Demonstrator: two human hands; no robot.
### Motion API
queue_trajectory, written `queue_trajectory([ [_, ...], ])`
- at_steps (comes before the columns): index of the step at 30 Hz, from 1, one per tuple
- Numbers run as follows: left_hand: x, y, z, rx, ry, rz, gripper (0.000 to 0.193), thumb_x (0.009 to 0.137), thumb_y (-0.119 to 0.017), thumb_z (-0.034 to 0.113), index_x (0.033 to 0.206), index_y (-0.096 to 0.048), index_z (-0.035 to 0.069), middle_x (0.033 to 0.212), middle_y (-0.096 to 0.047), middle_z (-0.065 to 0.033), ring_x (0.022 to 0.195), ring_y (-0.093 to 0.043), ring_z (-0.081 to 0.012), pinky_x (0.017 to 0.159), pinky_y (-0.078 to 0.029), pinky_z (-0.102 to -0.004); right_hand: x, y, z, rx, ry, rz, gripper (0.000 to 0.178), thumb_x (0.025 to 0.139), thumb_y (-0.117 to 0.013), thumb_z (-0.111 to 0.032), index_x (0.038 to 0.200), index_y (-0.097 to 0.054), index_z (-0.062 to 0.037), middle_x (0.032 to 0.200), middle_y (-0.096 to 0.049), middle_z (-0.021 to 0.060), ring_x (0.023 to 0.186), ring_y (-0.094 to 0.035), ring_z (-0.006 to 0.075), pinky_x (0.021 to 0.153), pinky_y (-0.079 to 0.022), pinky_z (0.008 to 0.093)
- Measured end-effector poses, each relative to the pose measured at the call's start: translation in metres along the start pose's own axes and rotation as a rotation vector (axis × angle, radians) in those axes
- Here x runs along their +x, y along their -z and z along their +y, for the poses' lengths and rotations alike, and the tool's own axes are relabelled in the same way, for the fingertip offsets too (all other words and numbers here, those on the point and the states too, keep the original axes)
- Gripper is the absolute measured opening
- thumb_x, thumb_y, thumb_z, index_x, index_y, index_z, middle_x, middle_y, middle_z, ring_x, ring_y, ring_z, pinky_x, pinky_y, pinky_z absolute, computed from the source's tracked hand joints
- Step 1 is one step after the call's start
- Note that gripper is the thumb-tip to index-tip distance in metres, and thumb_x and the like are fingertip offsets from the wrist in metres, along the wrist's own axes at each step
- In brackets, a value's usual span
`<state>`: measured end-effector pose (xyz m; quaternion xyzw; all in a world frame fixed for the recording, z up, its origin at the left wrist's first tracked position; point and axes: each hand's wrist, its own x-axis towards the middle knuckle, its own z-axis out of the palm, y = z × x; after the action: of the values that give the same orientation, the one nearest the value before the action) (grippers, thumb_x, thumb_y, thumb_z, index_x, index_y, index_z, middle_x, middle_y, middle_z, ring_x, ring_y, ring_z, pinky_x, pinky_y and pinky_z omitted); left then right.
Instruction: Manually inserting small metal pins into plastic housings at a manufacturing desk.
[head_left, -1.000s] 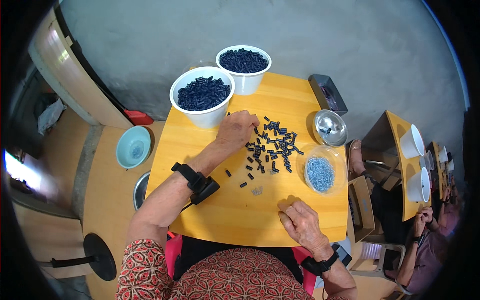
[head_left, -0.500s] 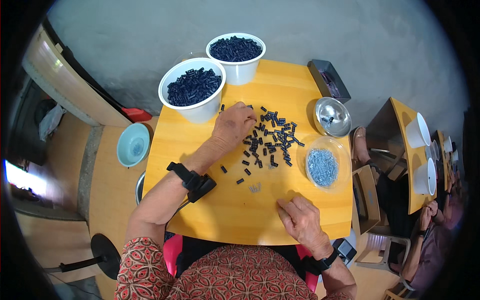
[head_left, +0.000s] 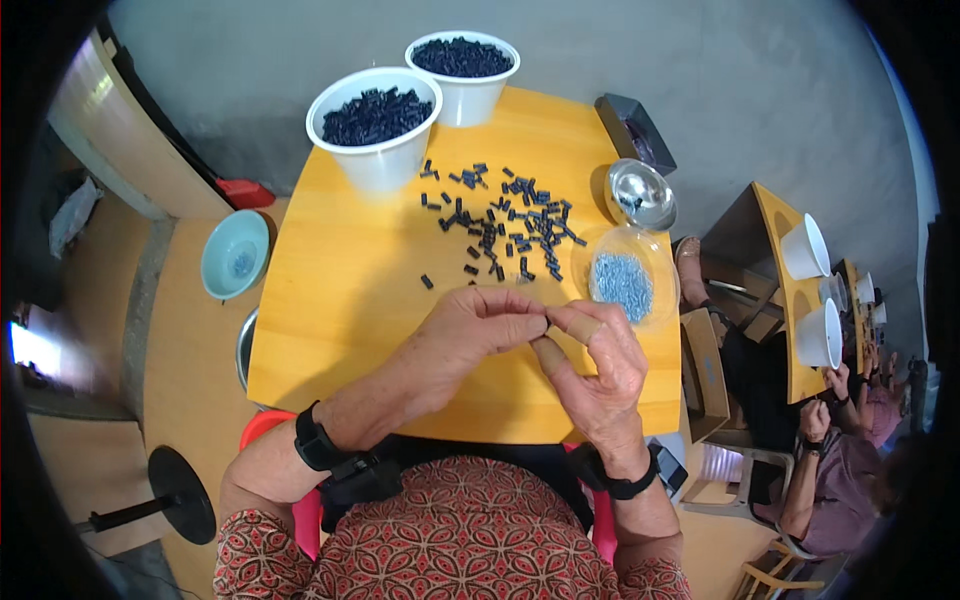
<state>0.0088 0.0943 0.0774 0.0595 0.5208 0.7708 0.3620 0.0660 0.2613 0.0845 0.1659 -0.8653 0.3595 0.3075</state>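
Small dark piece pinched where the two hands meet, over the near middle of the yellow table [head_left: 330,300]; it is almost wholly hidden by the fingertips, so its long axis and the way it points cannot be told. Left hand [head_left: 480,330] comes in from the lower left, its fingers curled together with the tips pressed toward the right hand. Right hand [head_left: 595,365] sits just beside it, thumb and forefinger both wrapped in tan tape and closed toward the left fingertips at the meeting point. Both wrists wear dark bands.

Just beyond the hands lies a scatter of dark pieces [head_left: 505,225], short little bars lying every which way on the tabletop, spread from the middle toward the far side. To the right of that scatter, near the right hand, stands a clear shallow dish [head_left: 628,262] holding pale blue bits. Farther off on the right is a shiny metal bowl [head_left: 640,195], and beyond it a dark grey box [head_left: 635,135] at the table's corner. At the far edge stand two white tubs full of dark pieces, the nearer white tub [head_left: 375,130] to the left and the farther white tub [head_left: 462,75] behind it
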Motion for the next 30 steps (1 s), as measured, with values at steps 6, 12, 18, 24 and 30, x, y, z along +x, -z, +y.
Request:
queue_trajectory([
  [6, -0.029, 0.009, -0.015, 0.067, -0.049, 0.012, 0.018, 0.088, -0.068, 0.014, 0.102, -0.070, 0.002, 0.093, -0.066, 0.0003, 0.088, -0.058, -0.0088, 0.082, -0.045, -0.0242, -0.015, -0.007, -0.013, -0.039, 0.123, -0.043, 0.032, 0.064, -0.074, 0.001, 0.096, -0.066, -0.0009, 0.086, -0.062, 0.0115, 0.075, -0.060, 0.0281, 0.065, -0.048, 0.0366],
  [12, -0.047, 0.018, -0.030, 0.025, -0.002, 0.020, 0.017, 0.087, -0.069, 0.012, 0.100, -0.070, 0.002, 0.093, -0.068, -0.0017, 0.090, -0.060, -0.0092, 0.085, -0.046, -0.0252, -0.029, -0.010, -0.026, -0.034, 0.130, -0.127, 0.032, 0.064, -0.078, 0.001, 0.093, -0.065, -0.0014, 0.085, -0.062, 0.0113, 0.074, -0.060, 0.0272, 0.065, -0.048, 0.0366],
  [18, -0.060, 0.024, -0.044, -0.015, -0.010, 0.054, 0.016, 0.086, -0.070, 0.014, 0.097, -0.071, 0.002, 0.093, -0.069, -0.0017, 0.090, -0.061, -0.0089, 0.085, -0.046, -0.0248, -0.036, -0.016, -0.035, -0.008, 0.110, -0.185, 0.031, 0.066, -0.077, 0.000, 0.094, -0.065, -0.0004, 0.087, -0.063, 0.0126, 0.075, -0.061, 0.0296, 0.068, -0.050, 0.0379],
  [24, -0.064, 0.038, -0.052, 0.081, -0.144, 0.088, 0.018, 0.089, -0.069, 0.011, 0.103, -0.068, 0.000, 0.094, -0.068, -0.0027, 0.090, -0.062, -0.0090, 0.085, -0.048, -0.0235, -0.029, -0.015, -0.035, 0.047, 0.037, -0.300, 0.024, 0.072, -0.074, -0.003, 0.095, -0.065, 0.0019, 0.090, -0.064, 0.0142, 0.079, -0.062, 0.0306, 0.071, -0.050, 0.0379],
  [30, -0.056, 0.048, -0.052, 0.342, -0.238, 0.256, 0.016, 0.089, -0.068, 0.010, 0.101, -0.066, -0.001, 0.094, -0.067, -0.0027, 0.089, -0.062, -0.0088, 0.083, -0.049, -0.0227, -0.008, -0.014, -0.002, 0.019, -0.375, -0.342, 0.011, 0.082, -0.064, -0.004, 0.093, -0.066, 0.0008, 0.087, -0.062, 0.0167, 0.077, -0.061, 0.0311, 0.069, -0.049, 0.0374],
])
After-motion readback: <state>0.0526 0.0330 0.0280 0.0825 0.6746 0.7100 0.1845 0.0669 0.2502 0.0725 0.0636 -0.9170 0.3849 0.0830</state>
